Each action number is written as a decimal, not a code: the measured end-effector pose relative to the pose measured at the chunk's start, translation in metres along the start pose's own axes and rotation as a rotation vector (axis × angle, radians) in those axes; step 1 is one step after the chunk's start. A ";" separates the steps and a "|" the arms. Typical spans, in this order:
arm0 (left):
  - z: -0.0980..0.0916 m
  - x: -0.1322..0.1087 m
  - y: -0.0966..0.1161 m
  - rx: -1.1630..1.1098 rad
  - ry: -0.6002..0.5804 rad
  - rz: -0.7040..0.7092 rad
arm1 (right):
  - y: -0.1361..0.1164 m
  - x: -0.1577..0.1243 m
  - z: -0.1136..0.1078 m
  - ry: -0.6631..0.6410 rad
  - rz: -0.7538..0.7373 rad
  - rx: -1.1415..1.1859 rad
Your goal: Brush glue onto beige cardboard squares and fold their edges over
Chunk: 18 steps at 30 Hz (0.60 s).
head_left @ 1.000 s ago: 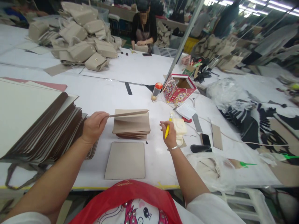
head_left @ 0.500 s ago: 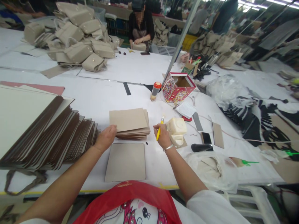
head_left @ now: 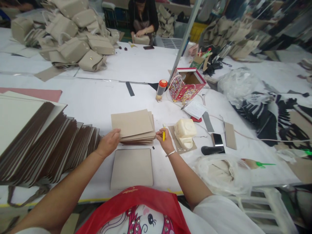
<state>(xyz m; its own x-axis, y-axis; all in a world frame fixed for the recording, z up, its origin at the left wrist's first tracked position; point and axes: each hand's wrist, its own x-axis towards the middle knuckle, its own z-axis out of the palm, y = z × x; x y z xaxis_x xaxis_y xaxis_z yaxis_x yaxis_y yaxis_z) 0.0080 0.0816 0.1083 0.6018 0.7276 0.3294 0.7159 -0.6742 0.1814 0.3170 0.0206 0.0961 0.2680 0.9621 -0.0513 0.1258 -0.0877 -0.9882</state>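
While the left hand (head_left: 109, 143) grasps the left edge of a flat, beige rectangular top sheet (head_left: 131, 123) in its fingers, the right hand (head_left: 166, 140) holds a slim yellow pen-like tool (head_left: 163, 135) in curled fingers. The top sheet lies on a stack of similar beige sheets (head_left: 140, 142); the right fingertips are at the stack's right edge, though contact cannot be confirmed. The stack rests on the white counter (head_left: 92, 97), just beyond a single grey-beige, round-cornered panel (head_left: 131, 169).

Containers noted: a red, brightly patterned paper carrier bag (head_left: 187, 92) stands open; its interior is largely shadowed and the contents cannot be identified. Near it stands a cylindrical, red-capped container (head_left: 161, 89). A squarish, cream plastic container (head_left: 185, 127) sits on a brownish-beige piece of board (head_left: 174, 139); its contents cannot be seen. Near the counter's front edge, a crumpled, transparent plastic bag (head_left: 240, 182) holds pale beige pieces (head_left: 220, 170)
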 end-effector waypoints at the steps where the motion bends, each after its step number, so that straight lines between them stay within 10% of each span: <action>1: 0.001 -0.001 0.000 0.005 0.001 0.001 | 0.000 0.000 -0.001 -0.014 0.011 0.012; 18: -0.010 0.005 0.001 -0.026 -0.034 0.023 | -0.020 0.022 -0.016 -0.104 0.232 -0.192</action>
<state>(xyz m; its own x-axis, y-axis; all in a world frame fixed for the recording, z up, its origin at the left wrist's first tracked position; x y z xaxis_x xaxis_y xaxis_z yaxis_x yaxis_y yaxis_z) 0.0086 0.0830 0.1190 0.6298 0.7157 0.3020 0.6929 -0.6933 0.1981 0.3359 0.0391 0.1173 0.2132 0.9311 -0.2960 0.2537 -0.3453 -0.9035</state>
